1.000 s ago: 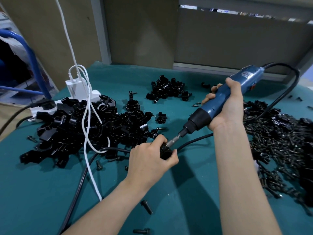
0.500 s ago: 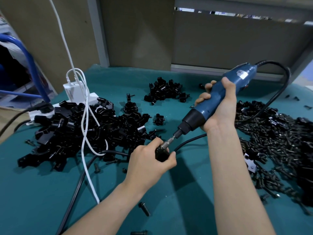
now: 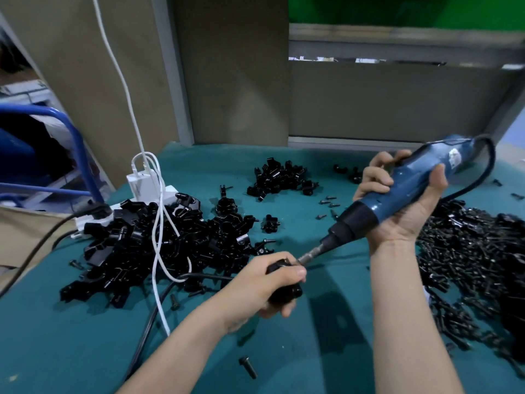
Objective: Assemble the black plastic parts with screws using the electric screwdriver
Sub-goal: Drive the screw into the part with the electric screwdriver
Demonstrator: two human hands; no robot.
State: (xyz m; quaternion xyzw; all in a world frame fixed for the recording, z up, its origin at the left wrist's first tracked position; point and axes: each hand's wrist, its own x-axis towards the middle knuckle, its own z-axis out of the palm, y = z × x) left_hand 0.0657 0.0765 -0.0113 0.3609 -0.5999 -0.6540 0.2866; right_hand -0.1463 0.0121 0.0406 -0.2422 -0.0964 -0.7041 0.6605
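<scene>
My left hand (image 3: 262,288) grips a black plastic part (image 3: 284,291) just above the green table mat, mostly hidden by my fingers. My right hand (image 3: 403,206) holds the blue electric screwdriver (image 3: 403,191) tilted down to the left. Its metal bit (image 3: 311,254) meets the top of the part by my left thumb. A big heap of black plastic parts (image 3: 159,245) lies to the left, a smaller heap (image 3: 279,179) sits at the back, and a mass of black screws (image 3: 468,260) spreads on the right.
A white power strip with a charger (image 3: 140,186) and white cables (image 3: 157,237) sits at the back left. A black cord (image 3: 147,325) runs across the mat near my left arm. Loose screws (image 3: 248,366) lie on the mat (image 3: 71,351). Grey panels wall the far edge.
The view has tilted up and shifted slightly. My right hand has rolled palm-up around the screwdriver. The bit stays on the part held in my left hand.
</scene>
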